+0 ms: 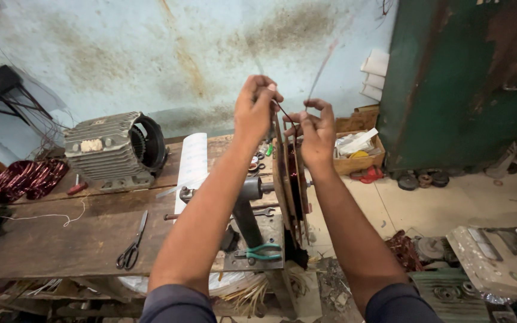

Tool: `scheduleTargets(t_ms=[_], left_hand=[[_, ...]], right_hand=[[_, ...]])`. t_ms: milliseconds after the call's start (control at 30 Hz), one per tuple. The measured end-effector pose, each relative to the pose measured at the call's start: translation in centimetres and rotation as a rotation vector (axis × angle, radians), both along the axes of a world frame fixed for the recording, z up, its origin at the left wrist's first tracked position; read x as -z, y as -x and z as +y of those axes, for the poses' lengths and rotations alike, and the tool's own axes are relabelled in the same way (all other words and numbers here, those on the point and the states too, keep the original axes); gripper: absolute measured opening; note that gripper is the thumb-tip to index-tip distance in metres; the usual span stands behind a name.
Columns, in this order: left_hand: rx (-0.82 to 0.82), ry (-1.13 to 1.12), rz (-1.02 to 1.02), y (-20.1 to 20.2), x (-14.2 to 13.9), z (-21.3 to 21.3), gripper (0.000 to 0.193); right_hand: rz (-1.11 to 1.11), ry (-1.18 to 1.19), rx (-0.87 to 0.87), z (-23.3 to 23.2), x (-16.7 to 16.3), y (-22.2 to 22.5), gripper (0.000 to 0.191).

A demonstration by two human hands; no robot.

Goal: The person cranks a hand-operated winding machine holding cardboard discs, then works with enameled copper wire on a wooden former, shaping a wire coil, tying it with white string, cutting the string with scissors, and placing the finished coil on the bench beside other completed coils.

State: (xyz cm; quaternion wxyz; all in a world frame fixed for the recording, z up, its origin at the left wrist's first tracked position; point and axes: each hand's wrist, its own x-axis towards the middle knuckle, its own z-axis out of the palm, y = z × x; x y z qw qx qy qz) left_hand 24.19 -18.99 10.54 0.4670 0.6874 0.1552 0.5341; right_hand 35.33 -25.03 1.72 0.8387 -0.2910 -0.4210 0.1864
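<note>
1. The left hand point(257, 106) is raised above the bench, its fingers pinched shut on a thin copper wire point(283, 111).
2. The right hand point(317, 134) is just beside it, fingertips closed on the same strand a little lower; a blurred thin length rising above this hand may be a loose wire end, though the view is too soft to be sure.
3. The wire runs down between the hands into the wooden winding former point(288, 179), a set of flat discs standing on edge, with dark reddish wire wound between them.
4. The former sits on the shaft of a winding stand point(248, 212) on the wooden bench point(61, 233).
5. Judging by the grip, the step in hand is leading or tying off the wire at the former; the next move calls for steady tension so the turns stay seated.
6. Green-handled pliers point(259, 252) lie at the stand's foot, scissors point(131, 246) further left, a grey motor housing point(115, 149) behind.
</note>
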Motion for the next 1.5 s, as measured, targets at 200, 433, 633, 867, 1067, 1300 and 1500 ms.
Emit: scheduleTargets(t_ms=[200, 433, 633, 867, 1067, 1300, 1500], left_hand=[[-0.231, -1.256, 0.410, 3.5, -4.8, -3.6, 0.029], [-0.453, -1.401, 0.848, 1.9, -7.6, -4.1, 0.019], [-0.339, -1.694, 0.677, 1.7, -8.1, -4.9, 0.012], [-0.181, -1.735, 0.967, 0.1, -10.7, -6.0, 0.008], [-0.271, -1.849, 0.847, 0.9, -11.4, -7.4, 0.018], [-0.472, -0.830, 0.464, 2.7, -8.2, -6.2, 0.051], [-0.137, -0.613, 0.371, 1.9, -7.2, -5.7, 0.013]], right_hand=[[-0.161, -0.132, -0.061, 0.8, 0.1, -1.0, 0.014], [-0.119, -0.094, -0.092, 1.2, -0.7, -1.8, 0.009], [-0.127, -0.131, 0.002, 3.3, -0.6, -2.7, 0.021], [-0.145, -0.094, -0.063, 4.3, 0.4, -4.2, 0.007], [-0.223, -0.113, 0.066, 2.4, -1.1, -2.9, 0.006], [-0.147, -0.099, -0.109, 1.4, -3.0, -1.8, 0.010], [-0.104, -0.072, -0.163, 0.9, -3.8, -1.5, 0.010]])
